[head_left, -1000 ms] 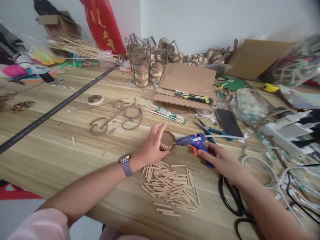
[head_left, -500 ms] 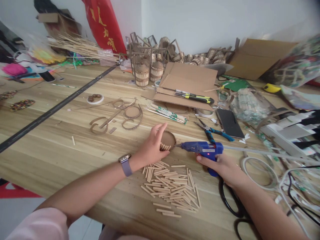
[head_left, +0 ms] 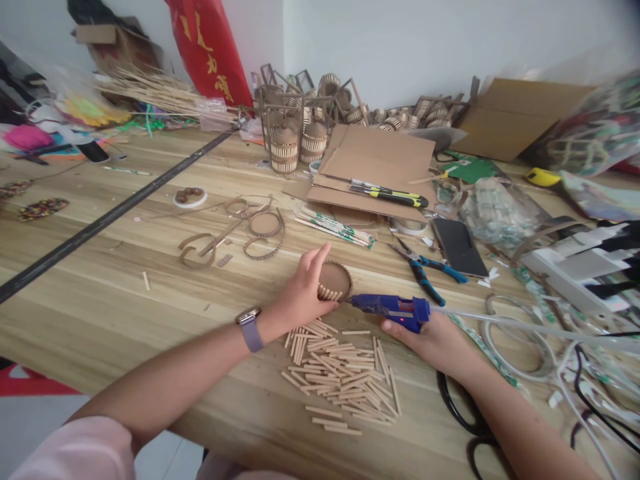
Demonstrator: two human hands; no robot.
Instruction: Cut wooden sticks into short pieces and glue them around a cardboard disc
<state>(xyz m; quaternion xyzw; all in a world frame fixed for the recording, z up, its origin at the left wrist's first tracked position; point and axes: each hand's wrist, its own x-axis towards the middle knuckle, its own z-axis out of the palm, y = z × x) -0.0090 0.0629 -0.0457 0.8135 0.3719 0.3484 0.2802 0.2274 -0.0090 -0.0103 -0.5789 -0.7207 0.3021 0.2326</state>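
My right hand (head_left: 433, 343) is wrapped round a blue hot glue gun (head_left: 390, 310), its small red light lit. The gun's nozzle points left, at the near right rim of a round cardboard base (head_left: 336, 279). Short sticks stand along the base's near left edge. Around the left side of this base curves my left hand (head_left: 306, 287), thumb in front and fingers behind, holding it on the table; part of the rim is hidden by it. Just in front lies a loose pile of short wooden sticks (head_left: 345, 373).
Blue-handled pliers (head_left: 425, 267) and a black phone (head_left: 459, 247) lie behind the glue gun. Black-handled scissors (head_left: 457, 407) rest beside my right forearm. Cardboard sheets (head_left: 375, 157) with utility knives on top lie farther back, near small stick buckets (head_left: 284, 150).
The glue gun first moved right and turned more level, then came back left and lower, its nozzle now at the base's near right rim. My left hand has hardly moved.
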